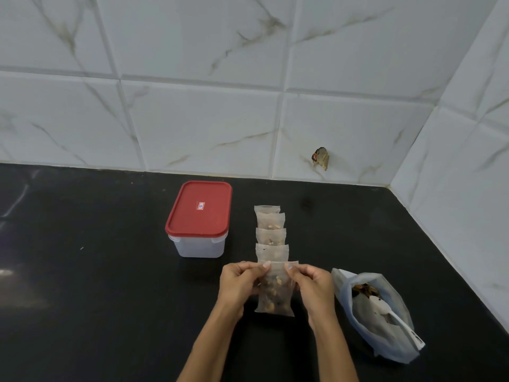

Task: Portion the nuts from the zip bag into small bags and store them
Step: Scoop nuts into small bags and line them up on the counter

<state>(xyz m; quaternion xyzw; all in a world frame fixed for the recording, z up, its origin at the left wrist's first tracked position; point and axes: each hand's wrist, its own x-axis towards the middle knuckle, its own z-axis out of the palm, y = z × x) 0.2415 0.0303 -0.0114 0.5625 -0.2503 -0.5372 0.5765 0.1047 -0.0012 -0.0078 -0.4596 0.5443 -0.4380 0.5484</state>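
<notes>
A small translucent bag holding nuts hangs upright above the black counter. My left hand pinches its top left corner and my right hand pinches its top right corner. Behind it, several filled small bags lie overlapping in a row running away from me. To the right lies the large zip bag, its mouth open, with nuts inside and a white spoon in it.
A clear plastic box with a red lid, closed, stands left of the row of bags. Tiled walls meet in a corner at the back right. A small dark mark sits on the back wall.
</notes>
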